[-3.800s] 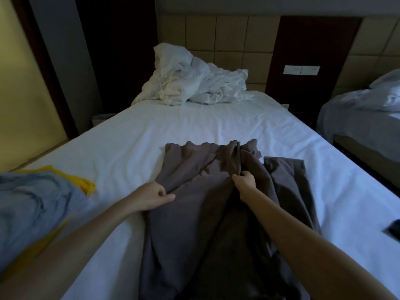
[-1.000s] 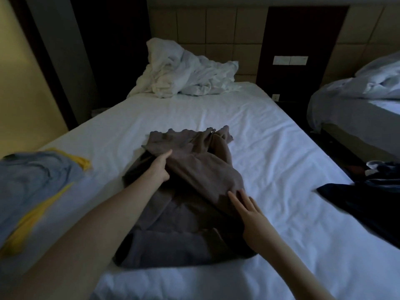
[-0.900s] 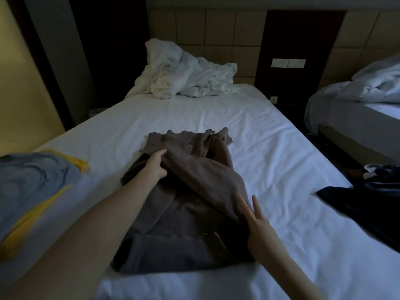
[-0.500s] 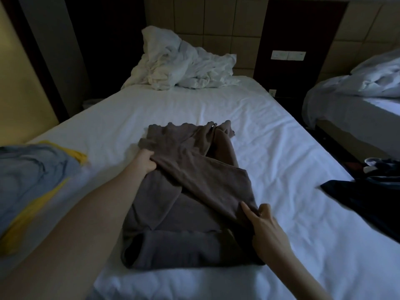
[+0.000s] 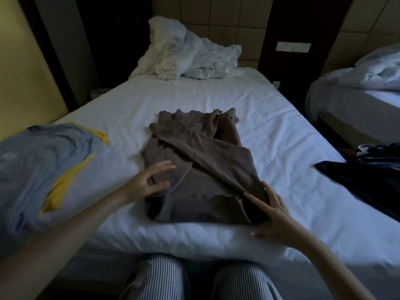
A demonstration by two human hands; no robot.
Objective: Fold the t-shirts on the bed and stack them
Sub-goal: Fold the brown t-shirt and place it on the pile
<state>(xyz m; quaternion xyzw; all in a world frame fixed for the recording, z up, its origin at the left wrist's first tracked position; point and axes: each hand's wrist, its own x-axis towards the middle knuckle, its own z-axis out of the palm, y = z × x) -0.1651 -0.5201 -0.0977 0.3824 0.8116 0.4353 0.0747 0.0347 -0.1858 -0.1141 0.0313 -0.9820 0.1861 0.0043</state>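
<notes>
left hand (image 5: 149,182) hovers loose over brown t-shirt (image 5: 201,169), right hand (image 5: 272,215) flat at its near corner, neither gripping. Imo person shld smooth diagonal flap b4 next fold

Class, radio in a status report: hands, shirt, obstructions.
Left hand open over brown cloth t-shirt. Right hand open at its near right corner. Shirt partly folded on white bed; nothing blocking.

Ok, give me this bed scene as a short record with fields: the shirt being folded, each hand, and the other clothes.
shirt in work: brown t-shirt, partly folded, middle of the bed
left hand: open, over the shirt's left side; contact unclear
right hand: open, straight fingers at the shirt's near right corner
left side: blue-grey garment with a yellow garment, unfolded
right side: dark garment, bunched
head of bed: crumpled white bedding
</notes>
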